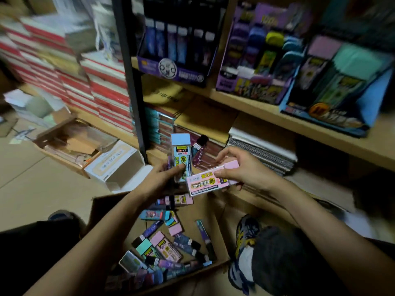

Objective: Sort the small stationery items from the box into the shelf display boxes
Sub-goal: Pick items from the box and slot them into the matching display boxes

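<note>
The pale-blue-capped clear plastic lead case (180, 155) stands upright in the left hand (162, 178), whose fingers curl round its lower half with the thumb laid across the printed label. The right hand (242, 170) pinches a pink flat plastic lead case (210, 180) between thumb and fingertips near its capped end; this case lies almost level, label up, and its far corner overlaps the foot of the blue-capped one. Just behind the left hand's case two dark slim cases (199, 146) stick up; what holds them cannot be told.

Directly below both hands sits the open brown cardboard box (100, 212), its floor strewn with a loose heap of small cases (166, 246) in pink, mint, blue and dark purple.

Above the hands, on the pale wooden shelf board (277, 116), stand three display boxes: a dark purple one (173, 69) above the left hand, a lilac one (254, 65) above the right hand, and a blue one (333, 92) further right, holding pink- and mint-capped cases.

Beyond the right hand lie spiral-bound notebooks (263, 152). Left of the left hand are a white open carton (119, 167) and stacks of red-and-white books (102, 88). Below the right forearm shows a patterned sports shoe (245, 248).
</note>
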Available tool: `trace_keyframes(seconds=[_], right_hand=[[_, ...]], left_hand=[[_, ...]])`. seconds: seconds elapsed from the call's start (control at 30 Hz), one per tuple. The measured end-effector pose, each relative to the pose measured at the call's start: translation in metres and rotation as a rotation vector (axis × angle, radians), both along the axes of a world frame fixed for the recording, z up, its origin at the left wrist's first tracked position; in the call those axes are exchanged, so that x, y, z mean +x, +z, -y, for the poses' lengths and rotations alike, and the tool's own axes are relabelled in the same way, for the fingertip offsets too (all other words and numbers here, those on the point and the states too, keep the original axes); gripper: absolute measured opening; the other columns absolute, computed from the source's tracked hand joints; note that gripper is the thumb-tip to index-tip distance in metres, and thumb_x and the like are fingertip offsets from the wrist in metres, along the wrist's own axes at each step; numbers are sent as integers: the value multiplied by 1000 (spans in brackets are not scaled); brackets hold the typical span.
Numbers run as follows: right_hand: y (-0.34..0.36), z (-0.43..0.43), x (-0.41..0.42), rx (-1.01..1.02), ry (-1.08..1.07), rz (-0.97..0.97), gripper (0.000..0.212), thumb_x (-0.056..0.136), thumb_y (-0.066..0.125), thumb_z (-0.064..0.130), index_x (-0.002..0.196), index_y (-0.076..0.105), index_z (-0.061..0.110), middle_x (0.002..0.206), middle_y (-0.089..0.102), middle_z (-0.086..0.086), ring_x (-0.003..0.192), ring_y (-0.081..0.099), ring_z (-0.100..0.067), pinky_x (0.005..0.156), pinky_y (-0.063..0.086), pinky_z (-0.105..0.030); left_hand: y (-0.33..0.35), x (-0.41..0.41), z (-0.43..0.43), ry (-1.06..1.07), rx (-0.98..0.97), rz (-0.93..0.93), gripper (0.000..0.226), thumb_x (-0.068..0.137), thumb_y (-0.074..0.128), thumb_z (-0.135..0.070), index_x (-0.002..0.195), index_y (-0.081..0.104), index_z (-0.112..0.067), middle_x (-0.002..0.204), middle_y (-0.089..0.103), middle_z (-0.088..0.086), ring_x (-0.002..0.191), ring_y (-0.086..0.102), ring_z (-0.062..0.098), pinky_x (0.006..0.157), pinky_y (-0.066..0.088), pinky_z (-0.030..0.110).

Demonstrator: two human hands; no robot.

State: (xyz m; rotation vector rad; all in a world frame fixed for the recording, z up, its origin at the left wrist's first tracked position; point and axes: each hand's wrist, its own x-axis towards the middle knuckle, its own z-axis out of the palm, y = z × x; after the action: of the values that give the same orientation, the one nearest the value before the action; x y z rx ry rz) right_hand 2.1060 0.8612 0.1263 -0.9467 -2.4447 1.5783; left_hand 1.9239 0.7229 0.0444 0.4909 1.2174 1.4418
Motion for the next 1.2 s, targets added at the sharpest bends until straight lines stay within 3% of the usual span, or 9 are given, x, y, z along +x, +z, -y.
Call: trace_keyframes(seconds=[0.13,0.2,0.33,0.43,0.53,0.6,0.97,1.07,1.2], right_hand=[[32,3,7,87,-124,-135,32,77,75,16,88,46,24,72,70,0,52,60,-8,36,39,-23],[46,4,10,148,-208,-150,35,74,78,21,87,46,25,81,70,-3,59,63,-12,37,42,-23],[64,3,19,206,-300,-103,32,74,78,31,88,51,19,78,72,-2,51,63,-18,36,41,-24],[76,-2,29,85,-339,-181,20,82,71,21,91,56,12,65,68,-2,41,52,-9,34,40,-20],[99,-11,41,-97,-341,-309,6,93,55,8,99,55,10,71,64,-6,45,55,-7,41,47,-18],[120,-20,53,-145,-308,-362,10,96,47,4,98,55,8,75,63,-12,50,59,-10,47,51,-19],[226,-111,88,663,-441,-393,10,93,55,13,94,61,21,80,63,6,63,59,2,56,47,-19],[225,-130,78,851,-431,-290,13,92,57,17,102,64,18,84,59,12,76,53,2,68,41,-21],[211,-146,63,966,-384,-86,24,88,63,19,111,66,15,97,59,6,92,51,-9,81,36,-26]], left_hand=[[47,24,-7,-23,71,-78,32,83,61,-21,113,58,-12,99,74,10,89,72,25,69,59,32],[64,39,-10,-10,102,-116,24,87,58,-18,111,59,-15,97,75,5,87,72,20,68,59,27],[86,59,-17,65,153,-102,15,93,53,-13,106,60,-18,94,75,4,86,72,21,71,59,31],[103,69,-28,65,182,-99,14,93,51,-11,104,59,-14,87,75,4,79,72,20,67,60,32],[122,72,-43,65,223,-123,16,92,52,-13,106,58,-14,90,75,5,78,72,20,61,59,30],[135,72,-53,54,254,-178,19,93,51,-15,110,57,-13,97,74,8,83,72,23,65,59,31],[187,49,-95,38,373,-297,28,90,51,-17,117,57,-16,107,72,1,97,69,16,69,56,18],[187,39,-98,66,386,-306,26,90,51,-17,115,59,-18,105,73,-1,94,70,12,68,55,16],[179,27,-105,63,393,-350,31,80,55,-27,110,60,-22,102,73,-7,92,69,8,66,52,11]])
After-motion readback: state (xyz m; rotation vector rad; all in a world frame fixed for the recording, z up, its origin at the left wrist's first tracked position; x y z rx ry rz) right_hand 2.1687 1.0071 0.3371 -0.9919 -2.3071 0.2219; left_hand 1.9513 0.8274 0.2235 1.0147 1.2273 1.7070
